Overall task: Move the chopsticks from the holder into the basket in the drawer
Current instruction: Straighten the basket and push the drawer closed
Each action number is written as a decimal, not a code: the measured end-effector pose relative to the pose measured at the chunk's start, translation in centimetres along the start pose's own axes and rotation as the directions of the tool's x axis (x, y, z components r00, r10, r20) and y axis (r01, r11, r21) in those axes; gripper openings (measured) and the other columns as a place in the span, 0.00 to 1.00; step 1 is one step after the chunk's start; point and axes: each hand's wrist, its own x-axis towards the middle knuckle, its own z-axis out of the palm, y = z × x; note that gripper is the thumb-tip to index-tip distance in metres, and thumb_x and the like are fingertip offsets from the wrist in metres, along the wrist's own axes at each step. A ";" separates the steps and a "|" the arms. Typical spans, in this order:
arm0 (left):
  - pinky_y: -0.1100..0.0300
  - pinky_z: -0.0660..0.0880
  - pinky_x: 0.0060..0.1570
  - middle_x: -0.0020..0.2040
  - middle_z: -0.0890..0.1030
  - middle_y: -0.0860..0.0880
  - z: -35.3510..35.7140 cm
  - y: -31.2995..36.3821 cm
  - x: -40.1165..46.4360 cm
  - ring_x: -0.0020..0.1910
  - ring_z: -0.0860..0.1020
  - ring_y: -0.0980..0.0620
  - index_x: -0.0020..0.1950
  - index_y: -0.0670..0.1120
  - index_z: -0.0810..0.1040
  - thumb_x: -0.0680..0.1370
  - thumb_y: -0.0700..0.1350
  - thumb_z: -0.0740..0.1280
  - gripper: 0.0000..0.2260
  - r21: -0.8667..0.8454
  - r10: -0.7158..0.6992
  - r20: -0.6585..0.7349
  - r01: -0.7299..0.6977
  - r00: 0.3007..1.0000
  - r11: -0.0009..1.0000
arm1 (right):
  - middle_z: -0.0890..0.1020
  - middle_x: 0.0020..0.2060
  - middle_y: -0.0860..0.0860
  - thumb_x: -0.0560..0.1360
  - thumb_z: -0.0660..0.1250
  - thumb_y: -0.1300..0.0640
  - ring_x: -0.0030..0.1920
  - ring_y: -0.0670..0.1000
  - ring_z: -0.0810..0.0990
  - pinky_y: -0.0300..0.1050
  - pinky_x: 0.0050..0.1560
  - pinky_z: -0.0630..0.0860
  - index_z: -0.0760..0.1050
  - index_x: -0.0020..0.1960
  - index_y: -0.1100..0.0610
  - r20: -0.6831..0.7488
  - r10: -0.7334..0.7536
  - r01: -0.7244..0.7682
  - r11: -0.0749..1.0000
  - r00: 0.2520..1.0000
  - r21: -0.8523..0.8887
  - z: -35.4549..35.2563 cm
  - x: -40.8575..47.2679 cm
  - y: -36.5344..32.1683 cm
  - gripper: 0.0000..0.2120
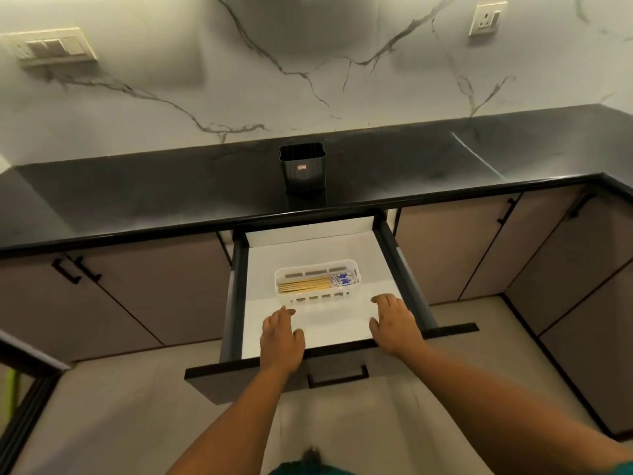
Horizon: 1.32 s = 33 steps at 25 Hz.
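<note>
Resting in basket point(317, 296): chopsticks point(310, 284)

Holder point(302, 171) on counter point(137, 200), behind open drawer point(236, 303). Chopsticks point(308, 284) in basket point(317, 298) mid-drawer. Both hands over drawer front, left point(281, 341) & right point(394, 325).

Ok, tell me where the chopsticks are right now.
In the head view, the chopsticks lie flat in the white basket inside the open drawer, just beyond both hands and below the black holder on the counter.

Black countertop point(137, 197), marble backsplash point(308, 80) — two wall sockets point(54, 46), point(484, 18), cabinet doors point(455, 248)
</note>
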 end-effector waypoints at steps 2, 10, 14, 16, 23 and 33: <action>0.50 0.49 0.73 0.79 0.50 0.45 1.5 -0.4 -4.2 0.77 0.49 0.43 0.77 0.45 0.54 0.79 0.49 0.60 0.29 0.146 0.073 0.026 -0.076 0.997 0.986 | 0.58 0.76 0.58 0.78 0.59 0.45 0.76 0.58 0.56 0.53 0.74 0.58 0.55 0.76 0.58 0.050 0.023 -0.021 0.999 0.998 -0.045 0.8 -3.4 1.4 0.32; 0.42 0.38 0.71 0.71 0.22 0.43 2.1 -2.8 -7.5 0.69 0.25 0.42 0.70 0.43 0.24 0.73 0.57 0.64 0.50 0.565 -0.168 0.385 -0.088 0.907 0.820 | 0.24 0.68 0.60 0.75 0.55 0.33 0.71 0.61 0.25 0.62 0.73 0.38 0.24 0.71 0.60 0.468 0.143 0.022 0.944 0.872 -0.330 2.7 -7.1 3.7 0.50; 0.40 0.39 0.71 0.70 0.21 0.43 1.8 -2.0 -4.7 0.70 0.25 0.41 0.71 0.43 0.24 0.71 0.51 0.66 0.52 0.639 -0.273 0.430 -0.076 0.861 0.766 | 0.20 0.66 0.59 0.74 0.58 0.34 0.70 0.61 0.23 0.62 0.73 0.40 0.22 0.70 0.59 0.560 0.183 -0.009 0.954 0.808 -0.300 2.3 -4.3 2.9 0.52; 0.39 0.40 0.72 0.69 0.21 0.42 1.9 -1.5 -2.2 0.70 0.25 0.40 0.70 0.42 0.23 0.70 0.52 0.67 0.53 0.659 -0.297 0.436 -0.077 0.850 0.748 | 0.20 0.66 0.58 0.74 0.59 0.35 0.69 0.60 0.23 0.63 0.73 0.40 0.22 0.70 0.58 0.566 0.190 -0.021 0.957 0.803 -0.291 2.1 -1.7 2.8 0.52; 0.37 0.39 0.71 0.70 0.22 0.43 0.2 -1.4 9.8 0.70 0.25 0.39 0.71 0.42 0.25 0.71 0.55 0.67 0.53 0.641 -0.266 0.576 -0.226 0.773 0.733 | 0.22 0.69 0.56 0.75 0.59 0.36 0.71 0.59 0.24 0.64 0.73 0.42 0.23 0.71 0.56 0.582 0.211 -0.047 0.958 0.785 -0.283 1.3 9.4 2.0 0.50; 0.39 0.36 0.70 0.72 0.24 0.43 -0.5 -2.9 25.3 0.72 0.27 0.42 0.73 0.45 0.27 0.74 0.53 0.65 0.48 0.589 -0.150 0.545 -0.248 0.825 0.769 | 0.31 0.75 0.57 0.79 0.61 0.49 0.76 0.57 0.33 0.56 0.76 0.46 0.33 0.76 0.59 0.333 0.166 -0.172 0.985 0.928 -0.014 1.7 23.5 0.4 0.42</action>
